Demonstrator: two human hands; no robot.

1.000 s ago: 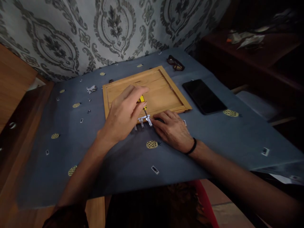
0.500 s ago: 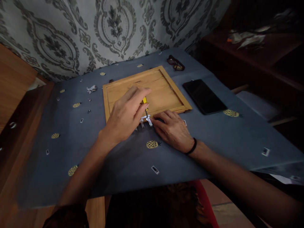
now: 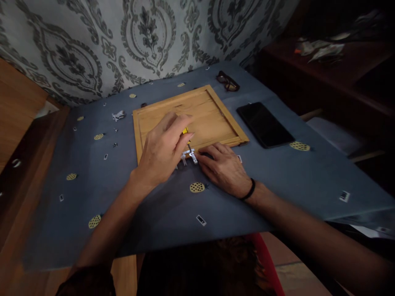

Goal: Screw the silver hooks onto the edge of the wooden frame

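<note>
My left hand (image 3: 160,152) is closed around a screwdriver with a yellow handle (image 3: 185,131). The tool stands tilted, its tip down on a silvery metal bracket (image 3: 191,155) with short prongs. This bracket sits at the front edge of a framed wooden panel (image 3: 200,119), and my left fingers hide part of it. Beside the bracket, my right hand (image 3: 225,168) lies low with curled fingers, gripping the panel's front edge; its thumb is close to the metal.
Left of the panel lie another silvery metal piece (image 3: 118,115) and small screws (image 3: 115,144). A black phone (image 3: 263,123) is to the right, with dark glasses (image 3: 227,81) behind it. Blue pineapple-print cloth (image 3: 160,218) covers the table, against a patterned curtain (image 3: 148,37).
My left hand and the screwdriver handle have shifted very slightly left. My right hand, the panel and the bracket stay in place.
</note>
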